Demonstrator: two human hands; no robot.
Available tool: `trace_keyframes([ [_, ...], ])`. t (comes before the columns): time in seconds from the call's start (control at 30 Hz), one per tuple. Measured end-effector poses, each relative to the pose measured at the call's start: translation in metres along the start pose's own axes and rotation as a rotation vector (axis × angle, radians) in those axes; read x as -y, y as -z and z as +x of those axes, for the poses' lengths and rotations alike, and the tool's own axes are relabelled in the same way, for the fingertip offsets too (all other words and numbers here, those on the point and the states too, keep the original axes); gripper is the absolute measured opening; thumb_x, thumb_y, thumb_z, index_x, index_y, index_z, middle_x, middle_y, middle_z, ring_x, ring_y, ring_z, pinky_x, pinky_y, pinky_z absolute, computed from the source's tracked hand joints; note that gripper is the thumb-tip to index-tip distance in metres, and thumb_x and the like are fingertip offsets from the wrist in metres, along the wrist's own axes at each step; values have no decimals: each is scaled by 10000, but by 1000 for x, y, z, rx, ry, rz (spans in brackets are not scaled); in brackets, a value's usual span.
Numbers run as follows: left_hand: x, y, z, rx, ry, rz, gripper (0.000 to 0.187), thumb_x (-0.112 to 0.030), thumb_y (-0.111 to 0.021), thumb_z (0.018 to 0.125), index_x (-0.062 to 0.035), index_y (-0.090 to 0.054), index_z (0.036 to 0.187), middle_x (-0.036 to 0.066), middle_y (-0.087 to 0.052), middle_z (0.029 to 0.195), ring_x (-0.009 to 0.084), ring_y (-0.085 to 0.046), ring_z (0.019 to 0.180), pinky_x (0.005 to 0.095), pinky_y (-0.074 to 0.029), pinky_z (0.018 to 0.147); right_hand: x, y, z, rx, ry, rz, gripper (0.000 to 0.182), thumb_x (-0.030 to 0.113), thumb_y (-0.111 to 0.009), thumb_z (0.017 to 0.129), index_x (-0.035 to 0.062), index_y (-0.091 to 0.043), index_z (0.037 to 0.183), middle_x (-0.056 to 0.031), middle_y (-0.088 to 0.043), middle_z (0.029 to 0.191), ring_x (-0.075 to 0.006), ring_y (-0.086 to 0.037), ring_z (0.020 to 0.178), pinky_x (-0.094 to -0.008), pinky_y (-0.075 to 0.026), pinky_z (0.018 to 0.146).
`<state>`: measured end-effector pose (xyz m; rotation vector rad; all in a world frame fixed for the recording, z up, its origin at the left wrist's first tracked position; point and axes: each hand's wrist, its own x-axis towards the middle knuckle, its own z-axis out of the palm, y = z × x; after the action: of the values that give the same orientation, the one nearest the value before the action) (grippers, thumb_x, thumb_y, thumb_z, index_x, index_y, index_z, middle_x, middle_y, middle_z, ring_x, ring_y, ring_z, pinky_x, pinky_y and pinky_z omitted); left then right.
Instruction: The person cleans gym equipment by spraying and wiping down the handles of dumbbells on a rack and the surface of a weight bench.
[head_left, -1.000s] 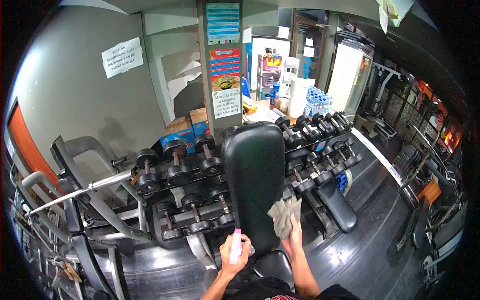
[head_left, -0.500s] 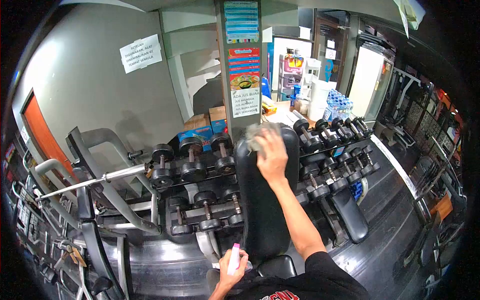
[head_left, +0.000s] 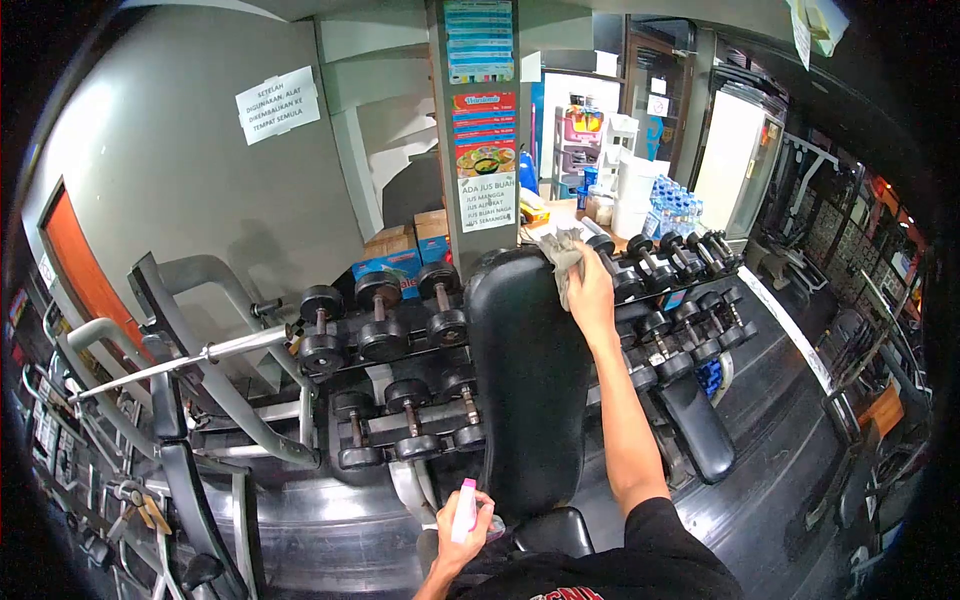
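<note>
A grey cloth [head_left: 562,258] is bunched in my right hand [head_left: 592,297], pressed against the upper right edge of a black padded bench backrest [head_left: 525,370]. The backrest stands raised in front of me, with its black seat pad [head_left: 555,532] close to my body. Low and left of the backrest, my left hand [head_left: 462,535] is wrapped round a spray bottle with a pink and white top [head_left: 465,508]. Most of the bottle's body is hidden by the fingers and the view angle.
Behind the backrest, racks carry several black dumbbells [head_left: 381,315] on the left and more dumbbells [head_left: 655,265] on the right. A silver barbell [head_left: 190,362] juts in from the left. Another black bench [head_left: 700,430] stands right. Bottled water [head_left: 675,208] sits on a counter behind.
My right hand has slid the cloth from the top middle of the backrest rightward to its right edge. My left hand stays nearly in place with the bottle.
</note>
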<state>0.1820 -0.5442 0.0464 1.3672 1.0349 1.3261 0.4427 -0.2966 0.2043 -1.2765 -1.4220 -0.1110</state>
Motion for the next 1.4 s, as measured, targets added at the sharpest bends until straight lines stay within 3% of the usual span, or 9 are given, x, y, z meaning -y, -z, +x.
trace_keyframes([
  [0.07,-6,2,1,-30,4,-27,117,-23,-638,850,-2,-559,933,69,-646,768,107,-620,568,245,-507,524,18,-8,6,20,-65,-108,328,37,-545,840,64,-559,1166,-158,-614,1127,-346,-576,1067,-408,-469,891],
  [0.2,-12,5,5,-69,-75,2,125,-21,-640,846,-9,-553,935,67,-653,741,105,-620,557,244,-499,512,43,-35,8,135,368,-107,353,63,-651,747,126,-618,1093,-74,-619,1115,-262,-578,1073,-368,-481,909],
  [0.37,-8,4,8,-57,-95,6,123,-25,-642,847,-14,-554,931,66,-655,736,100,-620,556,246,-490,503,54,-34,14,276,533,-112,353,53,-633,753,127,-619,1098,-73,-607,1158,-260,-571,1089,-361,-478,928],
  [0.5,-3,3,4,-23,-78,33,117,-22,-638,850,-15,-554,931,67,-654,759,100,-619,562,246,-487,506,27,-18,32,271,414,-51,304,3,-572,790,94,-631,1074,-103,-643,1093,-298,-603,1037,-360,-481,902],
  [0.73,-8,5,0,-60,-5,-72,113,-19,-633,853,-1,-552,930,65,-644,751,105,-615,570,247,-497,520,-24,-13,33,-10,-3,40,286,158,-616,849,48,-629,1113,-137,-644,1122,-301,-599,1068,-359,-456,925],
  [0.83,-8,10,5,-47,-33,-34,116,-20,-634,852,-1,-552,931,68,-643,752,108,-614,564,245,-495,516,14,-11,42,349,239,25,275,165,-623,829,93,-641,1093,-107,-651,1105,-290,-603,1046,-368,-474,893],
  [1.1,-5,10,10,-67,-73,-33,112,-27,-630,854,-4,-550,928,69,-646,754,104,-613,563,243,-491,513,68,-60,26,569,910,-243,375,103,-700,689,162,-623,1051,-22,-631,1122,-227,-594,1056,-360,-507,880],
  [1.23,0,8,6,-44,-45,-37,115,-24,-630,852,-2,-548,929,70,-644,750,109,-615,565,247,-494,513,40,-44,50,543,883,-139,289,135,-677,735,134,-628,1020,-35,-648,1064,-226,-620,1001,-361,-514,853],
  [1.4,-2,12,4,-30,-28,-32,115,-18,-629,850,0,-546,928,74,-645,749,111,-613,558,250,-494,511,-8,3,74,562,549,-60,278,137,-652,806,74,-631,1076,-132,-648,1066,-302,-606,1024,-379,-489,863],
])
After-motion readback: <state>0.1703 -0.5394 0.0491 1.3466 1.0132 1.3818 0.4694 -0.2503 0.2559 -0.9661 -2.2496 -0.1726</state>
